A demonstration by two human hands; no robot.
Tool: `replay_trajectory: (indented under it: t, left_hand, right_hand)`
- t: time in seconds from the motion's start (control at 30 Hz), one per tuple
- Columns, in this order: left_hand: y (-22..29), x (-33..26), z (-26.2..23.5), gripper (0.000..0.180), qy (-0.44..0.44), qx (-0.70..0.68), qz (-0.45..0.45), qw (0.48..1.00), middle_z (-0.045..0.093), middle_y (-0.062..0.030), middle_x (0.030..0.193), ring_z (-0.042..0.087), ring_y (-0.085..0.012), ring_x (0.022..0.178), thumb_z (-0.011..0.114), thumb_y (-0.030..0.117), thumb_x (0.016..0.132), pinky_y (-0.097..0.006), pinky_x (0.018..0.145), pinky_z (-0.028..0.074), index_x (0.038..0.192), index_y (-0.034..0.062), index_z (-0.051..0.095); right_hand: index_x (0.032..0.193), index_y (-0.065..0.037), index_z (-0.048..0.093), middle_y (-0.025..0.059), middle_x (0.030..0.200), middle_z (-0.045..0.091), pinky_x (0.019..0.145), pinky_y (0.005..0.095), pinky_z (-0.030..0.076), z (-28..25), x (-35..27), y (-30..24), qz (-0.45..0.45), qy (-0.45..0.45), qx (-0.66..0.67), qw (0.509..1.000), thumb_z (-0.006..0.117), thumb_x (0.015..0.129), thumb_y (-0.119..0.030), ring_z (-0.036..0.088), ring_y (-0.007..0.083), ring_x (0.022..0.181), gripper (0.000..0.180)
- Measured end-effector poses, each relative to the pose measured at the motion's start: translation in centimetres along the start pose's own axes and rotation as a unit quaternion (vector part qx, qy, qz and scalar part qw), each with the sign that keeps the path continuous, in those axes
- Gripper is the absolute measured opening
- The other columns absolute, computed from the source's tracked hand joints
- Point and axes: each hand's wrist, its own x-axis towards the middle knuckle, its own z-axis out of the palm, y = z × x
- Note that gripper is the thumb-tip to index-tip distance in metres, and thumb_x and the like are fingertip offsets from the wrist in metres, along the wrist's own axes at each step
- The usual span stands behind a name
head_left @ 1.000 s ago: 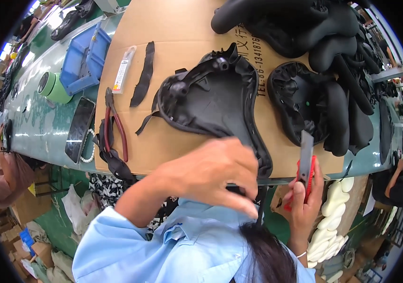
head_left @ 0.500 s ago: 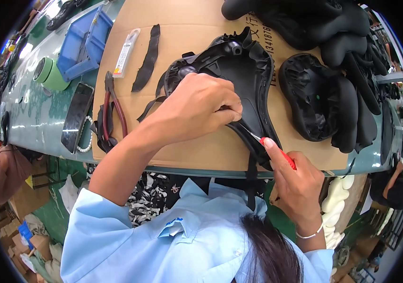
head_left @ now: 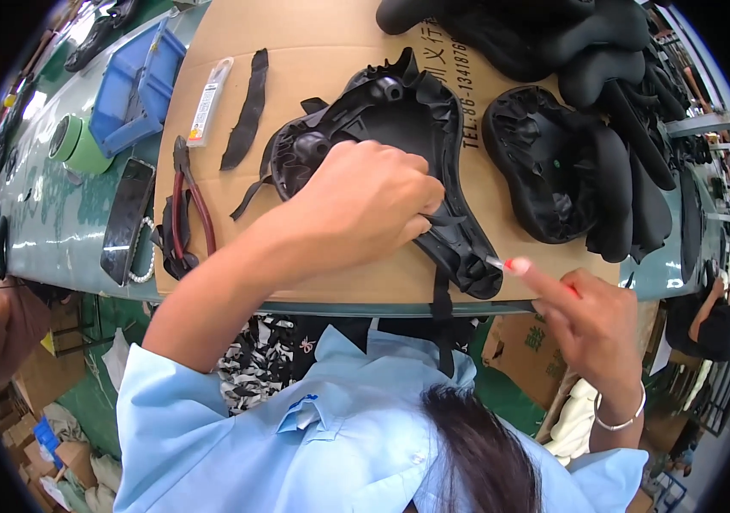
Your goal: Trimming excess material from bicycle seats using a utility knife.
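Observation:
An upturned black bicycle saddle (head_left: 412, 120) lies on a cardboard sheet, its hollow underside up and the cover gathered in folds around its rim. My left hand (head_left: 373, 201) is over the saddle's middle, closed in a pinch on a thin black strip of cover material (head_left: 447, 221). A red-handled craft knife (head_left: 514, 266) is in my right hand (head_left: 596, 316), which is to the right of the saddle's narrow nose. The blade points left, close to that nose; whether it touches is unclear. My left hand hides part of the saddle's interior.
Pliers with red handles (head_left: 195, 205), a clear blade case (head_left: 210, 103) and a black fabric strip (head_left: 248, 111) lie left of the saddle. Further left are a phone (head_left: 128, 221), green tape (head_left: 79, 145) and a blue bin (head_left: 136, 90). Another upturned saddle (head_left: 529, 162) and stacked black saddles (head_left: 536, 43) occupy the right.
My right hand has drawn the knife right and toward me, away from the saddle's middle. A loose black strip end now shows at my left fingertips. The whole view has shifted slightly.

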Motion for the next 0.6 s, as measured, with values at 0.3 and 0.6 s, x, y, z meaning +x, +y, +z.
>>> replay_trajectory:
  t: [0.3, 0.6]
  left_hand:
    - [-1.7, 4.8, 0.4, 0.021, -0.095, -0.219, -0.112, 0.964, 0.052, -0.0064, 0.058, 0.05, -0.0136, 0.054, 0.067, 0.017, 0.072, -0.03, 0.053, 0.04, 0.072, -0.0019, 0.059]
    - [-2.6, 4.0, 1.1, 0.014, -0.069, -0.348, -0.166, 0.92, 0.05, 0.0026, 0.06, 0.043, -0.0057, 0.058, 0.066, 0.015, 0.074, -0.024, 0.054, 0.033, 0.071, 0.002, 0.06]
  right_hand:
    - [0.148, -0.008, 0.029, 0.0081, 0.092, 0.057, 0.052, 0.0221, 0.048, 5.6, 2.0, -3.9, 0.254, 0.139, 0.688, 0.666, 0.043, 0.098, -0.016, 0.053, 0.0095, 0.058, 0.052]
    - [0.149, -0.007, 0.023, 0.0088, 0.087, 0.058, 0.049, 0.0243, 0.051, 5.1, 4.4, -9.0, 0.277, 0.101, 0.783, 0.547, 0.041, 0.098, -0.016, 0.055, 0.012, 0.054, 0.055]
